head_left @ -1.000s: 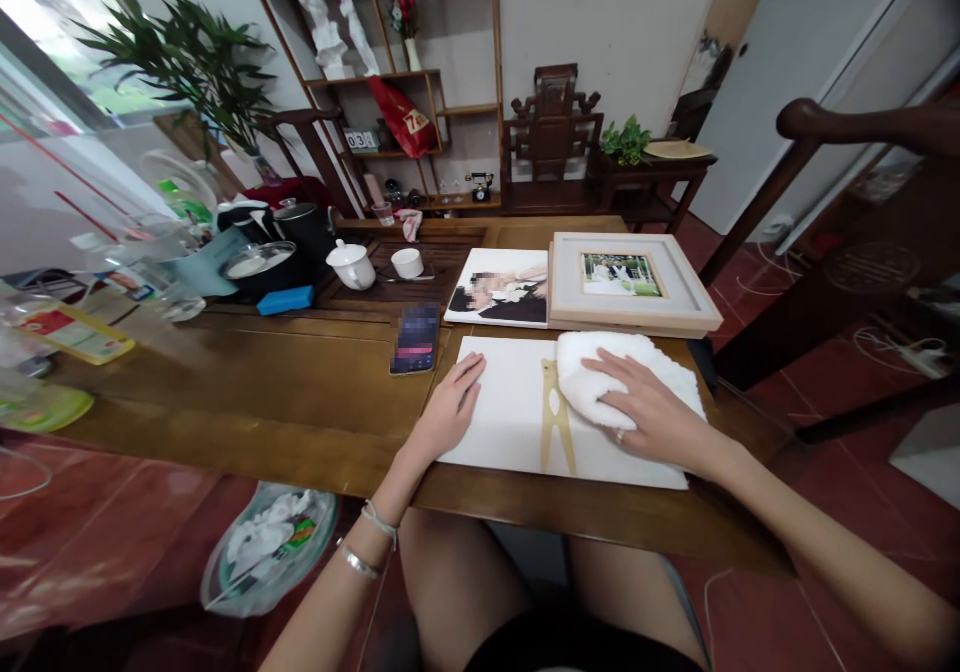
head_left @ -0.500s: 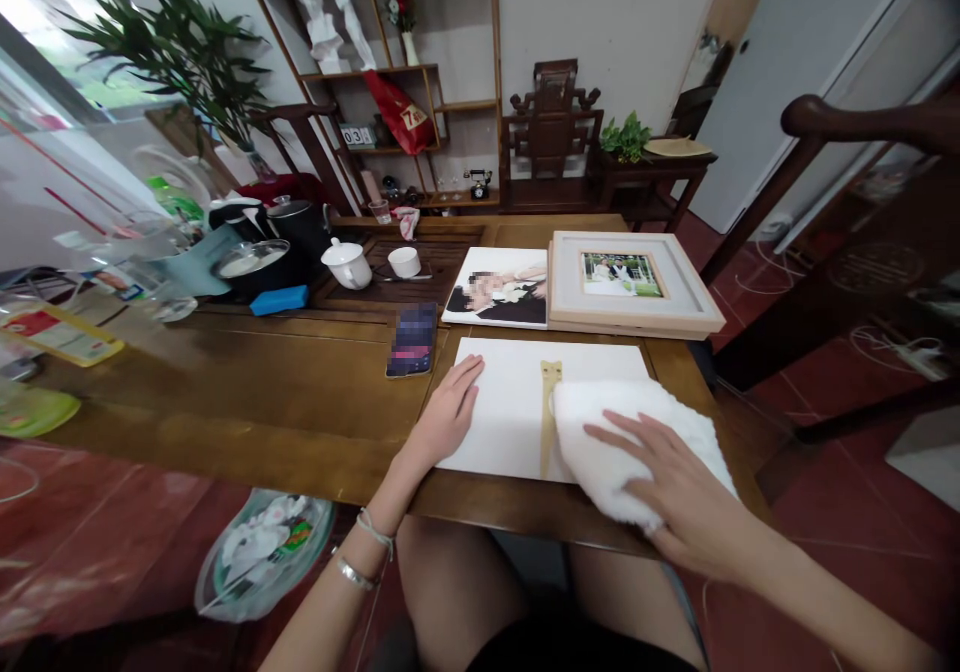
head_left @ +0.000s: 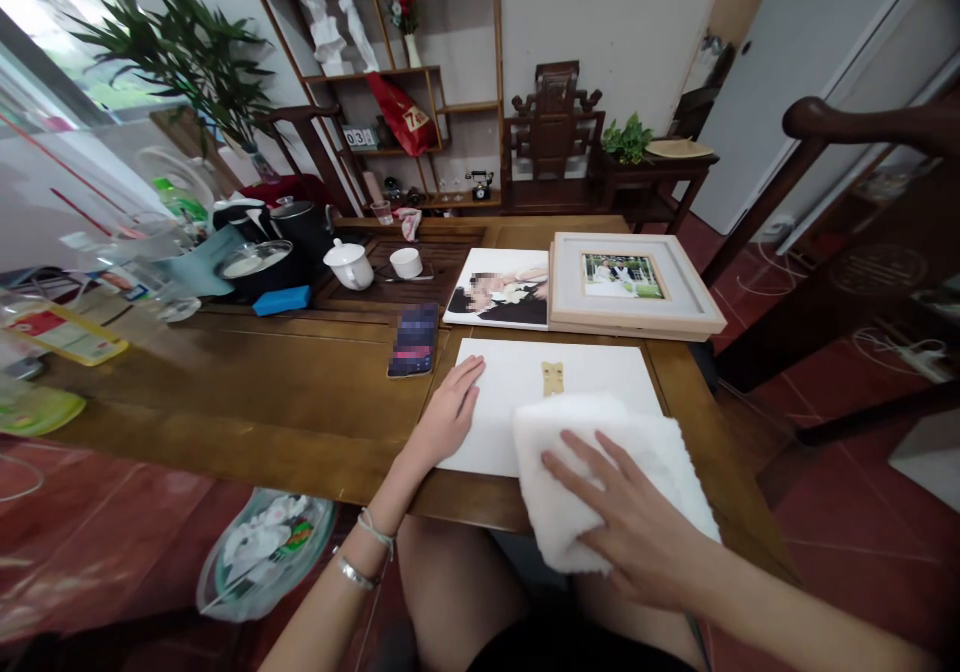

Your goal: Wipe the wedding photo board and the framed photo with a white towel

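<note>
A flat white panel (head_left: 499, 407) lies on the table in front of me, like the back of a picture frame. A tan strip (head_left: 553, 377) with small dark fittings shows at its middle, its lower part hidden under a white towel (head_left: 652, 442). My left hand (head_left: 450, 407) rests flat along the panel's left edge, holding nothing, fingers extended. With fingers spread over the towel, my right hand (head_left: 622, 502) presses it on the panel's lower right. The towel hangs past the table's front edge.
Behind the panel are a wedding photo print (head_left: 499, 292) and a framed photo (head_left: 637, 267) on a stack. A phone (head_left: 412, 340) lies left of the panel. Farther left are a white lidded cup (head_left: 349, 264), a blue sponge (head_left: 282, 300) and bottles. A bin (head_left: 266, 552) stands below.
My right hand has moved the towel left and towards me, so it now covers the lower part of the tan strip. The left hand has stayed put.
</note>
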{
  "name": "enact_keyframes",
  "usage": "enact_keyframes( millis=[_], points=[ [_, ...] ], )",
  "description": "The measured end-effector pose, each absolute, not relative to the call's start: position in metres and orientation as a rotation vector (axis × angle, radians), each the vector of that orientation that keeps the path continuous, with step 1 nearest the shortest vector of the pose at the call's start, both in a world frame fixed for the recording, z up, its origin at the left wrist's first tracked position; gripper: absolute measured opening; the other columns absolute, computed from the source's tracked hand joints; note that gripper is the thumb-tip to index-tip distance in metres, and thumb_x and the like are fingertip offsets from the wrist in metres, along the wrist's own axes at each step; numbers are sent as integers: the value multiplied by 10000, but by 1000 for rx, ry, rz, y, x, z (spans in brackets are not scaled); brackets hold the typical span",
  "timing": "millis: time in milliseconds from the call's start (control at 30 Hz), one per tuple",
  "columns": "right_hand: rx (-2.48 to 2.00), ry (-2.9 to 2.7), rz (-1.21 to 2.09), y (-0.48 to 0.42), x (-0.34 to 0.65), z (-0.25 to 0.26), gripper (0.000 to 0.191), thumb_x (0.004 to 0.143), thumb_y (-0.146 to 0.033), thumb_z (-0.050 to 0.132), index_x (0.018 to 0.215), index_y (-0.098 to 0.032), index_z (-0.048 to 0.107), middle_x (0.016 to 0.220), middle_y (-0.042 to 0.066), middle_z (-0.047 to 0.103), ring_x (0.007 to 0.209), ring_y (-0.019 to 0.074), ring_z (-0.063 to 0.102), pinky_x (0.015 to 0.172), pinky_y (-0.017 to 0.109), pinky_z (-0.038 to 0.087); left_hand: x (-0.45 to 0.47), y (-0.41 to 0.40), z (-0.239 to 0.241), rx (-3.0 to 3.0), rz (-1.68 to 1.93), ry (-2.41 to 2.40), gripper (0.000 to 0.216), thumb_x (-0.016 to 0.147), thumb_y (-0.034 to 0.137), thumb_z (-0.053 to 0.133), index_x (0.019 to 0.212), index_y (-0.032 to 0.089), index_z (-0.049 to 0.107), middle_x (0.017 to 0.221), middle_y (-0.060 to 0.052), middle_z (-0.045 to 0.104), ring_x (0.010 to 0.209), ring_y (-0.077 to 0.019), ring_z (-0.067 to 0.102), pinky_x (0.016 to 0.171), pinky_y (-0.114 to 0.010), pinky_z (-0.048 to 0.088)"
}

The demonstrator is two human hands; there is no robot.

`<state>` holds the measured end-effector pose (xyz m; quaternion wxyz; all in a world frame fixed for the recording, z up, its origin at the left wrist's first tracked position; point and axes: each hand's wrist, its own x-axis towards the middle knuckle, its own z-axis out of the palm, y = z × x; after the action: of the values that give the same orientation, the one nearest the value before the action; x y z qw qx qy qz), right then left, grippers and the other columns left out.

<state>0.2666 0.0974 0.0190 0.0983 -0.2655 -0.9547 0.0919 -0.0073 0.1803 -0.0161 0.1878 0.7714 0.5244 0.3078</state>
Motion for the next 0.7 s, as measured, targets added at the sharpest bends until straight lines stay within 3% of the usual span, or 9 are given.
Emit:
enact_keyframes(
  millis=[200,300,533,700],
  points=[
    [-953,-2803,329,151,261,28,441,609,-109,594,1019,-239,689,1478,63,381,1411,349,130,1097,629,81,-9,180,-16,2172,874,1450,406,955,258,345,1320,177,502,1419,-107,474,1354,-211,390,1147,-442,293],
    [-1086,-2767,280,182,243,31,478,643,-87,564,1092,-218,667,1451,87,417,1406,359,144,1084,639,122,-10,180,-17,2168,878,1440,409,955,258,344,1317,165,508,1418,-114,473,1354,-213,390,1147,-435,294],
    [-973,-2875,369,117,198,29,317,774,-236,576,1070,-233,692,1490,120,344,1398,423,86,1068,673,-10,-12,181,-17,2155,894,1409,414,954,247,335,1325,180,504,1427,-106,464,1356,-215,386,1146,-444,295],
    [-1009,-2887,389,117,191,32,359,789,-277,584,1140,-245,657,1490,114,349,1397,405,117,1072,667,41,-13,181,-17,2135,881,1404,422,951,238,326,1324,154,505,1432,-117,454,1361,-211,377,1153,-427,287]
  ],
)
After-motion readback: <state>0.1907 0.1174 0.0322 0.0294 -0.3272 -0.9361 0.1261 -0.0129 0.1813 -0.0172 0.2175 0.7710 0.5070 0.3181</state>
